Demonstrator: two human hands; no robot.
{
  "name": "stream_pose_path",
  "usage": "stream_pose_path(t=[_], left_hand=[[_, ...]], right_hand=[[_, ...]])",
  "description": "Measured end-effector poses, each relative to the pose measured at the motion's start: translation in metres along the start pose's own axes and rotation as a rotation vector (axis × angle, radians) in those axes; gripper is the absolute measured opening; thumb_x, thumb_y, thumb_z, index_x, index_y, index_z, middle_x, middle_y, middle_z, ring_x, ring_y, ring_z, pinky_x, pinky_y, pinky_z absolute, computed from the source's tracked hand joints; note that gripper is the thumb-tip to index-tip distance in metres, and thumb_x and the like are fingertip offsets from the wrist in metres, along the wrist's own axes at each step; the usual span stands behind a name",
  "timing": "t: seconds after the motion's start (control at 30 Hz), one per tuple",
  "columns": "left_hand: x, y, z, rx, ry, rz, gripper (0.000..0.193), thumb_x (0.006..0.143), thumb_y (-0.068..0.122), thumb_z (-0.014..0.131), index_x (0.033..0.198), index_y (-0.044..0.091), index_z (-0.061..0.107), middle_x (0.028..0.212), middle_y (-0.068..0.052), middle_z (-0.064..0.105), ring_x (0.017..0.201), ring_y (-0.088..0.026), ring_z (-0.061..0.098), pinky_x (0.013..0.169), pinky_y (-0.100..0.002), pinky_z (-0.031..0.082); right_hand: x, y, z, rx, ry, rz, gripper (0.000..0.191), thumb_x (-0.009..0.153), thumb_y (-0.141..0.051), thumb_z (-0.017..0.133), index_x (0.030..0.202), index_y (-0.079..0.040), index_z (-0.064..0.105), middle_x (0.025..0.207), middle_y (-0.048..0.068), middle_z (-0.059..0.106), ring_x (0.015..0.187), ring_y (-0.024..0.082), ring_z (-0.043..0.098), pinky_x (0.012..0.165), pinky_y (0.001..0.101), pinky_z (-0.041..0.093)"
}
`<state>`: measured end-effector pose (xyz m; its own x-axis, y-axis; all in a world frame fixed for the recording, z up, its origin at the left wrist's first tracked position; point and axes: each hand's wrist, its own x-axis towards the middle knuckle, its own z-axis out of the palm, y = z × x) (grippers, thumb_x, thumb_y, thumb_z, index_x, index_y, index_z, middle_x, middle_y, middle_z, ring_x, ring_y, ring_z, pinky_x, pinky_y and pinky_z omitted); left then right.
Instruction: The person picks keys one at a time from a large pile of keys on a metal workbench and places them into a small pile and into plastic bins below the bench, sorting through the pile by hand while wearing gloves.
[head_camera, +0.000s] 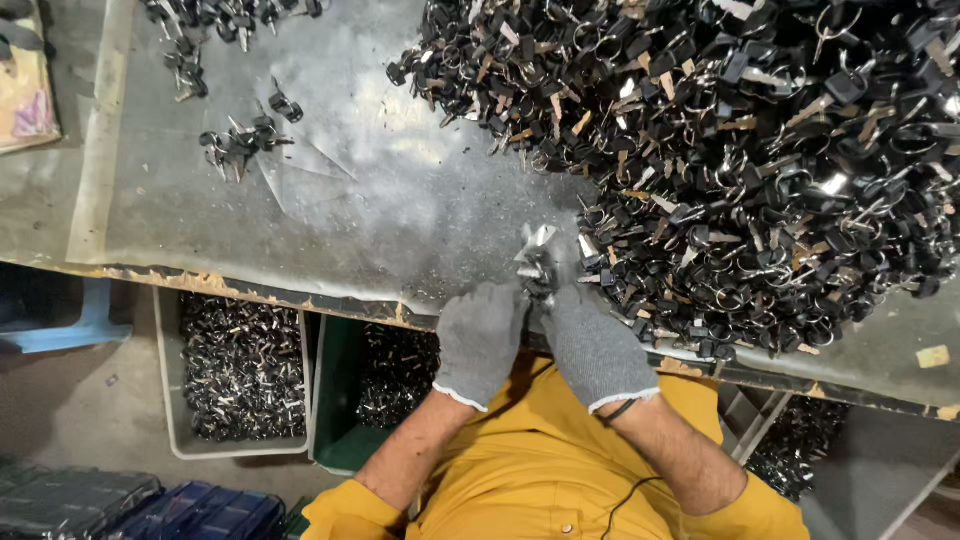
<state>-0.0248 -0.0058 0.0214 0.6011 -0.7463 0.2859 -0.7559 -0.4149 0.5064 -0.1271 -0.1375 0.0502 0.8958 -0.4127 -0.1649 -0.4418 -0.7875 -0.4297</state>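
Observation:
Both my hands wear grey knit gloves at the near edge of the worn metal table (350, 200). My left hand (482, 338) and my right hand (590, 345) meet around a small bunch of silver keys (537, 258) that sticks up between the fingertips. Each hand grips it. Just to the right spreads a huge pile of black-headed keys on rings (750, 160), touching my right hand's fingers.
Small clusters of keys (240, 140) lie at the far left of the table. Under the table edge stand a grey bin of metal pieces (240, 370) and a green bin (345, 400). Dark crates (140, 510) sit on the floor at lower left.

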Motion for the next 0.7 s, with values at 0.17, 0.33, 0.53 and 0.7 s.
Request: stream_pose_path(t=[0.17,0.33,0.53,0.7], left_hand=[[0.000,-0.011,0.008,-0.110,0.077,0.001,0.011,0.083,0.016,0.074,0.086,0.012,0.064,0.078,-0.008,0.064,0.069,-0.031,0.065,0.062,-0.044,0.049],[-0.008,-0.006,0.014,-0.013,0.028,0.072,0.007,0.084,0.008,0.070,0.086,0.011,0.064,0.076,-0.009,0.062,0.072,-0.031,0.065,0.065,-0.044,0.049],[0.003,0.000,-0.011,0.033,-0.493,-0.284,0.026,0.097,0.032,0.070,0.081,0.011,0.069,0.078,-0.013,0.069,0.073,-0.034,0.068,0.066,-0.046,0.053],[0.023,-0.009,-0.046,-0.355,-0.452,-0.165,0.021,0.100,0.026,0.064,0.098,0.007,0.070,0.092,-0.015,0.070,0.086,-0.033,0.069,0.077,-0.046,0.055]], right_hand=[[-0.005,0.004,0.014,-0.252,-0.081,-0.016,0.018,0.097,-0.024,0.061,0.100,-0.006,0.057,0.095,0.017,0.068,0.091,0.032,0.071,0.072,0.0415,0.060],[0.002,-0.006,0.010,-0.184,-0.142,0.033,0.019,0.096,-0.023,0.060,0.100,-0.004,0.058,0.095,0.019,0.069,0.095,0.037,0.069,0.076,0.0446,0.059],[0.008,0.006,-0.014,0.213,-0.312,0.108,0.036,0.097,-0.031,0.059,0.116,-0.002,0.050,0.099,0.023,0.070,0.088,0.042,0.071,0.075,0.0475,0.058],[-0.021,-0.003,0.010,-0.122,-0.077,-0.060,0.032,0.090,-0.037,0.065,0.100,-0.007,0.061,0.087,0.019,0.070,0.075,0.040,0.071,0.062,0.0495,0.057]])
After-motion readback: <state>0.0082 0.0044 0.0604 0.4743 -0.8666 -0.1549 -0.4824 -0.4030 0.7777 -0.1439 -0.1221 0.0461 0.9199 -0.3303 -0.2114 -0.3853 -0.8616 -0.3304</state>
